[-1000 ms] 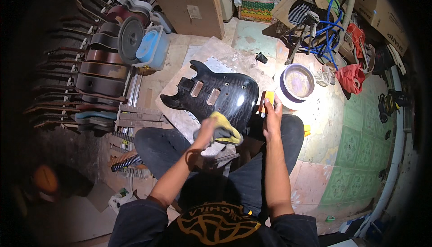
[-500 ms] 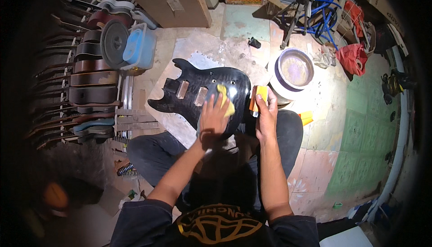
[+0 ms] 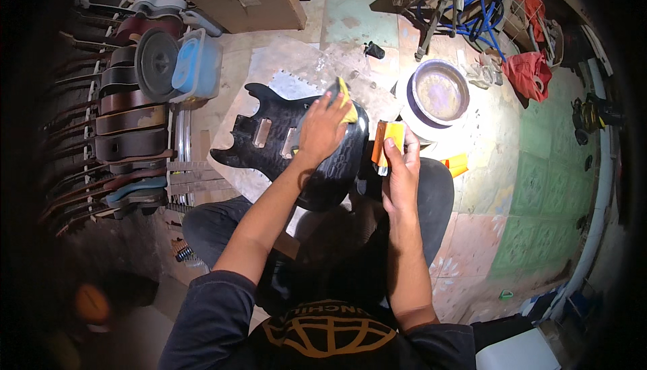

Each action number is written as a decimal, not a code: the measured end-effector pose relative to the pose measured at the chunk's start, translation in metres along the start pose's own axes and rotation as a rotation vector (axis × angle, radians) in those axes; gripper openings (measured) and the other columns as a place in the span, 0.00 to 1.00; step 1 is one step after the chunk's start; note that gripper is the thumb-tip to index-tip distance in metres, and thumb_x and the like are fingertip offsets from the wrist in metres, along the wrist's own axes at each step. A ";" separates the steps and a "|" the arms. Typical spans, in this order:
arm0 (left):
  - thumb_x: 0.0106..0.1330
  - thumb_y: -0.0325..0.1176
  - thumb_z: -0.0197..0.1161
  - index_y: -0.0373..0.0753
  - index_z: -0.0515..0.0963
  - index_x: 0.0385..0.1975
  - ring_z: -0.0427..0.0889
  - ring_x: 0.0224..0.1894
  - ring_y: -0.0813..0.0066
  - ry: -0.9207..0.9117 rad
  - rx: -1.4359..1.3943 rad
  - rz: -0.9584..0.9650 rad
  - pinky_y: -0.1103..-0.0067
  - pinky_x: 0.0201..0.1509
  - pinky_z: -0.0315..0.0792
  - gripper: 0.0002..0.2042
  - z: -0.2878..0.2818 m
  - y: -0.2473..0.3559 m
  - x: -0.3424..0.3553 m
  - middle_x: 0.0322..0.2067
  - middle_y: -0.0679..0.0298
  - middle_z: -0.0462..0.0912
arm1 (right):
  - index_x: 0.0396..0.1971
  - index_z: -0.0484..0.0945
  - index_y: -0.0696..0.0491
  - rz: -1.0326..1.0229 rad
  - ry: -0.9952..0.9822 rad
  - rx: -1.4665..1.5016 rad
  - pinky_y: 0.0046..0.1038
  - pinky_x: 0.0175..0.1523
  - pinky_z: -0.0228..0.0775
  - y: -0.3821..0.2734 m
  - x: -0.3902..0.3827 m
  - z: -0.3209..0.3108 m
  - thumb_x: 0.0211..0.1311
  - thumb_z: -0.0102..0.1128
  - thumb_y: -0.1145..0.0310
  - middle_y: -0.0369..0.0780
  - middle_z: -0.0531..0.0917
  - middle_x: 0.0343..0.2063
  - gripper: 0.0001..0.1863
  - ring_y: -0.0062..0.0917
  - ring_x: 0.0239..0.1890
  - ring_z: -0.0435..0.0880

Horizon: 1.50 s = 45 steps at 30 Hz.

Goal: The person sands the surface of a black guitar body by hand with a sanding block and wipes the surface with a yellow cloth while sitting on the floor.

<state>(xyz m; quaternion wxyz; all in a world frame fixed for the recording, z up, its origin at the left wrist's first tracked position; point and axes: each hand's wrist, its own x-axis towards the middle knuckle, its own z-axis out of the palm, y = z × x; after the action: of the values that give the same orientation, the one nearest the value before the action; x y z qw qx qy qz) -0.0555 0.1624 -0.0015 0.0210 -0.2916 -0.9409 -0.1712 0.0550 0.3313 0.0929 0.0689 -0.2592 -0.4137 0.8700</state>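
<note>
A black electric guitar body point(image 3: 261, 109) lies flat in front of my crossed legs, its horns pointing left and two pickup openings cut through its top. My left hand point(image 3: 322, 127) is spread over the glossy upper right part of the body, with a yellow cloth point(image 3: 348, 104) held under its fingertips against the surface. Just right of the body's rounded end, my right hand point(image 3: 403, 171) grips a small yellow-and-orange box-shaped thing point(image 3: 393, 139) upright, thumb across its front. I cannot make out exactly what that thing is.
A purple-rimmed basin point(image 3: 441, 94) stands right of the guitar body. Beyond it are a metal stand point(image 3: 431, 23) and blue hose point(image 3: 482, 6). Guitars point(image 3: 131, 124) line the left side beside a clear plastic tub point(image 3: 202, 67). An orange-yellow piece point(image 3: 456, 164) lies by my right knee.
My left hand has slid the yellow cloth away from me, toward the far edge of the guitar body. My right hand keeps its hold with little movement. The view has shifted slightly.
</note>
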 end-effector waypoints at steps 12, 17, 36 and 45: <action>0.62 0.33 0.64 0.42 0.80 0.54 0.73 0.67 0.51 -0.070 -0.367 0.134 0.58 0.74 0.63 0.19 0.002 0.034 -0.100 0.62 0.50 0.78 | 0.69 0.63 0.59 -0.315 -0.139 -0.332 0.22 0.47 0.72 0.025 0.001 -0.011 0.69 0.67 0.68 0.39 0.77 0.48 0.33 0.18 0.42 0.77; 0.60 0.35 0.67 0.41 0.83 0.50 0.83 0.57 0.57 0.021 -0.396 0.197 0.64 0.64 0.72 0.17 0.003 0.032 -0.158 0.53 0.53 0.85 | 0.69 0.62 0.61 -0.299 -0.142 -0.317 0.20 0.41 0.72 0.013 -0.008 -0.012 0.68 0.67 0.68 0.40 0.77 0.48 0.34 0.18 0.40 0.76; 0.68 0.47 0.63 0.40 0.74 0.62 0.72 0.66 0.48 0.262 0.577 -0.465 0.48 0.67 0.62 0.26 -0.083 -0.113 -0.118 0.60 0.47 0.77 | 0.70 0.62 0.56 -0.216 -0.097 -0.254 0.25 0.58 0.71 0.002 -0.018 -0.010 0.72 0.63 0.69 0.41 0.77 0.55 0.31 0.22 0.52 0.78; 0.67 0.64 0.57 0.33 0.58 0.74 0.51 0.80 0.55 -0.175 -0.018 0.037 0.54 0.80 0.43 0.46 0.005 0.032 -0.135 0.76 0.51 0.56 | 0.70 0.60 0.58 -0.218 -0.062 -0.246 0.26 0.57 0.70 0.000 -0.016 -0.015 0.70 0.66 0.65 0.41 0.76 0.55 0.35 0.22 0.53 0.76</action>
<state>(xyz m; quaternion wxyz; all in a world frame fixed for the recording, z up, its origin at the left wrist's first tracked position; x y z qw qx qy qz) 0.0746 0.1160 -0.0151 -0.0609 -0.3229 -0.9319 -0.1533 0.0762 0.3363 0.0913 0.1179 -0.1924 -0.5447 0.8077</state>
